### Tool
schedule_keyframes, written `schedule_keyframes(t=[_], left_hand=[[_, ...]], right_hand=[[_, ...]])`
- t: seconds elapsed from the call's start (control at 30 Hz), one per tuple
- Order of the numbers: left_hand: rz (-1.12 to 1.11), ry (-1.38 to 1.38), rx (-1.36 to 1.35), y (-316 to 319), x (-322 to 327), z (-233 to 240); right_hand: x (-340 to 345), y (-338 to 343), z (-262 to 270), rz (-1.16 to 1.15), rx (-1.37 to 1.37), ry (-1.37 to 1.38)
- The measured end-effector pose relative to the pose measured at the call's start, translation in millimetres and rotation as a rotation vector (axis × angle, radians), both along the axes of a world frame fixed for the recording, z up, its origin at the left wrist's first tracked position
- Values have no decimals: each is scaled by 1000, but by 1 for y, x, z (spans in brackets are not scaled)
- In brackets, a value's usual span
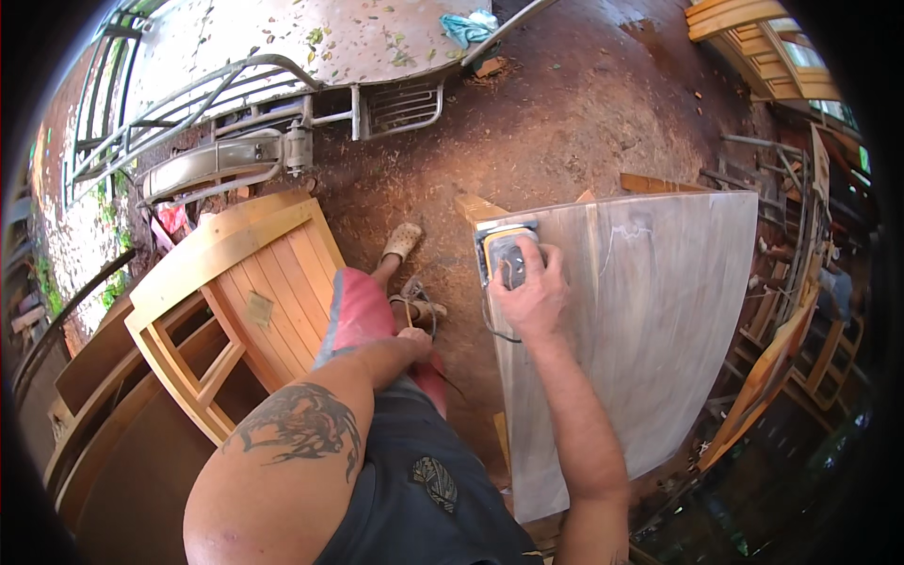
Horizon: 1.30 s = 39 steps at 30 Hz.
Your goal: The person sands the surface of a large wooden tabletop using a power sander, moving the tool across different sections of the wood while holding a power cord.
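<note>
A pale, dusty wooden panel [635, 318] lies in front of me on the right. At its upper left corner sits an electric sheet sander [512, 258], with my right hand [533, 289] gripping its top. A dark cord hangs from the sander beside the panel's left edge. Low by my thighs is my left hand [418, 340], its fingers curled round what looks like a thin cord; a loop of cord hangs near my shoes. Part of that hand's grip is hidden, so its hold is hard to see.
To the left leans a slatted wooden headboard or door frame [275, 296] beside curved boards. A metal frame [296, 141] carries a white, leaf-strewn top [282, 35] with a teal cloth [468, 30]. Clogs [402, 241] stand on the dirt floor. More wooden furniture frames [770, 374] line the right.
</note>
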<state>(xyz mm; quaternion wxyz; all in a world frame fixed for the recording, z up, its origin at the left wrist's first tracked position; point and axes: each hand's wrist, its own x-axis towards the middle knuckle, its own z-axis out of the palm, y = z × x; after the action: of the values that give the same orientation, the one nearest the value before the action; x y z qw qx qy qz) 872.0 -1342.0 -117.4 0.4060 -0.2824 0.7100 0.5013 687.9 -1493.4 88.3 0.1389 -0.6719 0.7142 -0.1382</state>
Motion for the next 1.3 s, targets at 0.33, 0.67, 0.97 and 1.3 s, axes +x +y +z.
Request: schedule_keyframes(t=[0.33, 0.67, 0.97, 1.3], left_hand=[[-28, 59, -67, 13, 4, -20], [13, 3, -28, 11, 7, -20], [-7, 8, 32, -1, -3, -9], [-49, 3, -1, -4, -3, -4]], right_hand=[[-10, -35, 0, -156, -41, 35], [1, 0, -4, -109, -46, 40], [30, -39, -2, -87, 8, 29], [-31, -76, -6, -249, -32, 176]])
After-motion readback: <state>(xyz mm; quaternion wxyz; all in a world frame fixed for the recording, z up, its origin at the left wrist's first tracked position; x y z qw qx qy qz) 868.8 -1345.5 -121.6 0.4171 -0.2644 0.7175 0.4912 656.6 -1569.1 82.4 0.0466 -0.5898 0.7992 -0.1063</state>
